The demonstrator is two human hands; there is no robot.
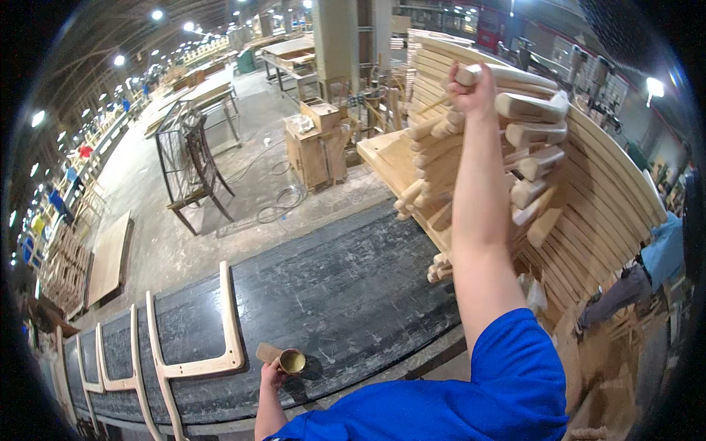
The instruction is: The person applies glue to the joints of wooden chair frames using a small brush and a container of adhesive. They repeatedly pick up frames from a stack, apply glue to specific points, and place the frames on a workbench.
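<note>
Pale wooden chair parts fill this moment. The right hand [474,84] is raised high and closed around the end of a rounded wooden leg piece [507,75] at the top of a tall stack of similar leg pieces [471,162], which leans against a bank of curved wooden slats [610,169]. Whether that piece is being set on the stack or lifted off it cannot be told from this one view. Low down, the left hand [271,373] is closed on the handle of a small cup of yellowish glue [292,361], which rests on the dark bench [353,294] beside a small wooden block [266,353].

Several U-shaped chair frames [193,364] lie side by side on the left part of the bench, touching it and apart from both hands. Judging by how things lie, the work looks to be midway: some frames are laid out, while a large stack of legs stands unused at the right.
</note>
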